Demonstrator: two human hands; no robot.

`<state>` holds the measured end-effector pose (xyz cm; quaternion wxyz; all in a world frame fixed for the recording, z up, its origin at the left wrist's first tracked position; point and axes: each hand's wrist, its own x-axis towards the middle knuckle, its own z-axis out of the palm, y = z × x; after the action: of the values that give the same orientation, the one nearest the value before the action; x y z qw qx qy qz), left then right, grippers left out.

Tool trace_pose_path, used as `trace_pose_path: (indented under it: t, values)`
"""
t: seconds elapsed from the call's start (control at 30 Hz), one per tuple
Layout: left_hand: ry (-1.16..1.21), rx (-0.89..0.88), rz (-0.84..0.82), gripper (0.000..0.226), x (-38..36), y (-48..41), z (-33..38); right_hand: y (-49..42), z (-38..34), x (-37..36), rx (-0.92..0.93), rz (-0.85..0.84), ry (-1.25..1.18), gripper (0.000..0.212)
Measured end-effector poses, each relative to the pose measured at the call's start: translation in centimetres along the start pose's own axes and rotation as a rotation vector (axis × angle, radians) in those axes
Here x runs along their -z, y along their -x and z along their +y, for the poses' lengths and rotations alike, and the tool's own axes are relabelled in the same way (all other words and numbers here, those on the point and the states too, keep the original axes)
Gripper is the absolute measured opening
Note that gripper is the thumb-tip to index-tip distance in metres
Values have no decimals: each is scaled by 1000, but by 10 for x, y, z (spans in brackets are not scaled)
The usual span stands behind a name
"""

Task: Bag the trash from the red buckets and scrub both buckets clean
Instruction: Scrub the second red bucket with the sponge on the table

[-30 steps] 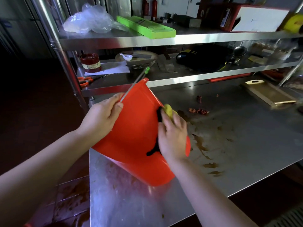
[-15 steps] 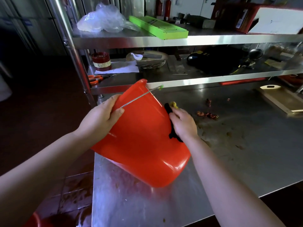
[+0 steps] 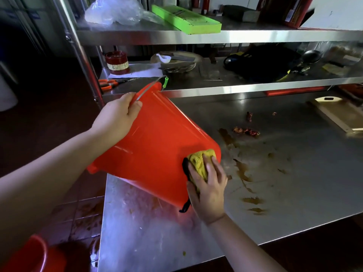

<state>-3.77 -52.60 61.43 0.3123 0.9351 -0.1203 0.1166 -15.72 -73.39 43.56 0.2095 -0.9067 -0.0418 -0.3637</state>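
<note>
Over the near left corner of the steel tabletop (image 3: 294, 203), a red bucket (image 3: 153, 146) lies tipped on its side, its open mouth turned away to the far left and its base toward the right. At the far rim, the left hand (image 3: 115, 118) grips the bucket, its fingers curled round the edge together with the thin wire handle (image 3: 149, 89). At the base edge, the right hand (image 3: 210, 185) presses a yellow scrubbing cloth (image 3: 200, 160) against the plastic, its fingers bent over the cloth and clamped on it; a black strip shows along the cloth's left side. Brown stains (image 3: 243, 171) and red scraps (image 3: 246, 131) mark the tabletop to the right. On the floor at the near left stands a second red bucket (image 3: 29, 256), only partly in view.
</note>
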Motion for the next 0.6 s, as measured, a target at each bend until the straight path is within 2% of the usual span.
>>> trace_pose_path:
  t: [0.13, 0.23, 0.3, 0.33, 0.43, 0.6]
  values:
    - [35, 6, 4, 29, 1, 10, 2, 1, 17, 0, -48, 19, -96, 40]
    - [88, -3, 49, 28, 6, 20, -3, -1, 34, -1, -280, 88, -266, 38]
    - [57, -27, 53, 38, 14, 27, -5, -1, 45, 1, -453, 74, -375, 42]
    - [-7, -56, 59, 47, 17, 30, -7, 1, 48, 3, -480, 49, -377, 44]
    - [-259, -164, 103, 64, 22, 36, -13, 8, 49, 13, -447, 50, -337, 46]
    - [-470, -431, 82, 66, 8, 48, -28, 16, 30, 25, -301, 134, -304, 41]
